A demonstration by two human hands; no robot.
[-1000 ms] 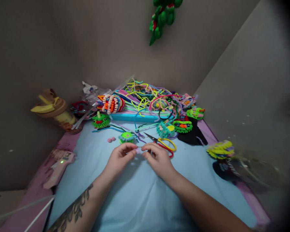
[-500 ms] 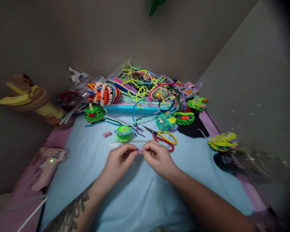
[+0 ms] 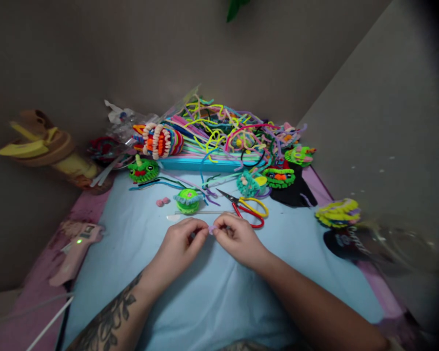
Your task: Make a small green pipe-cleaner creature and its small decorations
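Between my fingertips is a small lilac piece of pipe cleaner (image 3: 211,229), mostly covered by the fingers. My left hand (image 3: 185,241) pinches it from the left, thumb against forefinger. From the other side my right hand (image 3: 237,239) pinches it too. Just beyond the hands lie scissors (image 3: 247,207) with one yellow and one red handle, blades pointing away to the left. A green fuzzy ball (image 3: 188,201) with a blue frill sits past my left hand, two pink fuzzy bits (image 3: 163,201) beside it. A thin grey rod (image 3: 201,212) lies behind my fingers.
At the back, a blue box (image 3: 205,165) overflows with colourful pipe cleaners (image 3: 219,131). Several fuzzy creatures stand around it, including a green one (image 3: 143,169). A pink glue gun (image 3: 76,253) with a lit green light lies left. A clear cup (image 3: 380,248) lies at the right edge.
Both hands stay almost in place, still pinching the lilac piece. It has turned slightly between the fingertips, and the camera view has shifted a little.
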